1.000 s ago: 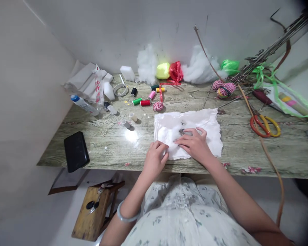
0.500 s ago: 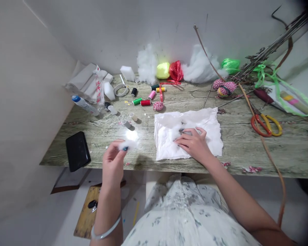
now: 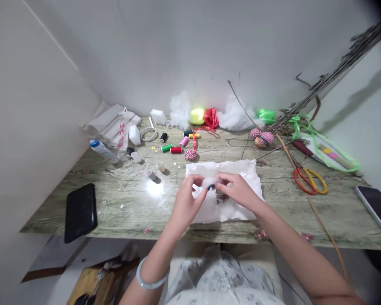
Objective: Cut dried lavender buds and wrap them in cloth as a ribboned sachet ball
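Note:
A small tuft of white cotton [image 3: 209, 181] is pinched between the fingertips of both hands. My left hand [image 3: 189, 201] grips its left side and wears dark nail polish. On the other side, my right hand [image 3: 239, 191] has its fingers closed on the tuft. Both hands are above a crumpled sheet of white paper or cloth [image 3: 206, 214]. Beneath the right fingers, a small pile of brownish dry bits [image 3: 221, 196] lies on the sheet, partly hidden.
Thread spools [image 3: 176, 150], a twine ball [image 3: 191, 154] and fluffy cotton [image 3: 238, 116] lie toward the wall. Scissors [image 3: 309, 180], a long twig [image 3: 290, 156] and a phone [image 3: 376, 207] are at right. A black case [image 3: 80, 212] overhangs the table's front left edge.
My left hand has carried the cotton rightward to above the white sheet. My right hand has lifted from the sheet and closed on the cotton too. The camera view has tilted up.

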### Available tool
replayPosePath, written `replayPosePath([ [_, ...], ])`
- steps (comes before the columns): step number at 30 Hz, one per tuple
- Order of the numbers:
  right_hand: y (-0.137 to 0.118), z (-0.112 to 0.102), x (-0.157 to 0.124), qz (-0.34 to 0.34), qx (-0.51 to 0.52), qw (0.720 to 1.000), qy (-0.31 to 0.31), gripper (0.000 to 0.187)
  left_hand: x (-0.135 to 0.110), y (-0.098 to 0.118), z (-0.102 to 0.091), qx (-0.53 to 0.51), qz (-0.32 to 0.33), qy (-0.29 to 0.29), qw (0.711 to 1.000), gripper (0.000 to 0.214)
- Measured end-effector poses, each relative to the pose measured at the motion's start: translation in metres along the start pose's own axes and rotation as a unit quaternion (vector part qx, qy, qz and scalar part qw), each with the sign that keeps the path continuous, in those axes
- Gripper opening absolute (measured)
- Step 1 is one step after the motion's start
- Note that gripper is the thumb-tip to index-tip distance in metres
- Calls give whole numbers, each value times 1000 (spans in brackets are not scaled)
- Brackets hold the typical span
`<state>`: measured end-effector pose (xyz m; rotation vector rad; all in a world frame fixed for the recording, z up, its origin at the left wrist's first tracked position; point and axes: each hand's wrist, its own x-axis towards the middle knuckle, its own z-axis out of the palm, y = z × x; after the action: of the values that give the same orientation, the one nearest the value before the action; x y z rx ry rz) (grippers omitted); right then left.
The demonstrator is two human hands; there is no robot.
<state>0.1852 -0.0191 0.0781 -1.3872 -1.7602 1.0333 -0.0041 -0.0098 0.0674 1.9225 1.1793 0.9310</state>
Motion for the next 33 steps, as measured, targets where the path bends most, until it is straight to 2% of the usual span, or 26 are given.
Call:
replayPosePath([
  [3,10,-34,40,0,-14,1000,20,14,-7,-12,-3,-11,-29,22,999,40],
  [5,11,-75,75,14,-63,985,160,17,-15,-20,-6,-2,-58,18,998,45],
  [8,2,-138,119,12,-87,941,327,49,-30,-26,-10,12,-93,-4,996,37],
  [10,-7,-160,126,-5,-94,906,412,76,-38,-27,-10,23,-104,-12,994,30],
  [11,-11,-162,121,-28,-93,895,436,80,-41,-26,-10,30,-104,-15,994,27],
  [12,-13,-159,111,-70,-91,888,446,79,-44,-26,-10,37,-102,-20,994,26],
  [13,-14,-150,97,-104,-101,898,415,76,-45,-25,-11,44,-97,-29,994,25],
  [15,-11,-123,61,-122,-131,916,358,79,-45,-24,-11,56,-83,-55,993,25],
  [17,-2,-91,22,-101,-149,931,318,82,-43,-23,-12,68,-64,-81,992,26],
  [21,25,-31,-44,-13,-121,949,289,51,-36,-20,-6,94,-24,-116,988,27],
  [24,44,-1,-72,45,-134,952,271,38,-33,-16,4,120,-6,-133,984,33],
  [27,56,10,-83,66,-154,954,247,49,-30,-18,14,142,38,-129,981,63],
  [30,59,8,-86,62,-174,971,155,63,-27,-26,19,136,80,-114,981,95],
  [33,58,7,-88,67,-169,978,104,68,-25,-36,21,119,69,-113,984,102],
])
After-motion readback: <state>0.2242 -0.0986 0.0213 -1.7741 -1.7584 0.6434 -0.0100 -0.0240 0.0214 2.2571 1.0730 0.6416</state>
